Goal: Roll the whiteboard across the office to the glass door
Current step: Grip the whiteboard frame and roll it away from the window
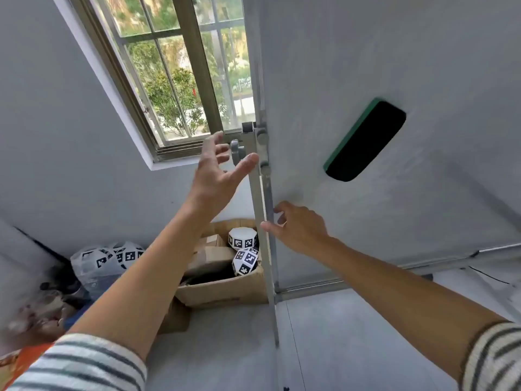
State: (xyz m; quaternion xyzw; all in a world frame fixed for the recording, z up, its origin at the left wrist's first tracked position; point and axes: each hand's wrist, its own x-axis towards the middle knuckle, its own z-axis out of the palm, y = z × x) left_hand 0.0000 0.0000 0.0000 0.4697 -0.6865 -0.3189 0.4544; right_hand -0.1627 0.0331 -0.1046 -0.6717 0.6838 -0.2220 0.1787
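Note:
The whiteboard fills the right half of the view, its grey metal side post running down the middle. A green-backed black eraser sticks to its face. My left hand is open beside the post, fingers spread near the grey locking knobs, thumb close to the post. My right hand rests lower on the board's left edge, fingers curled against the frame and thumb touching the post. No glass door is in view.
A window sits in the wall behind the post. On the floor below stand a cardboard box holding marker-covered white balls, a plastic bag with more of them, and clutter at the left.

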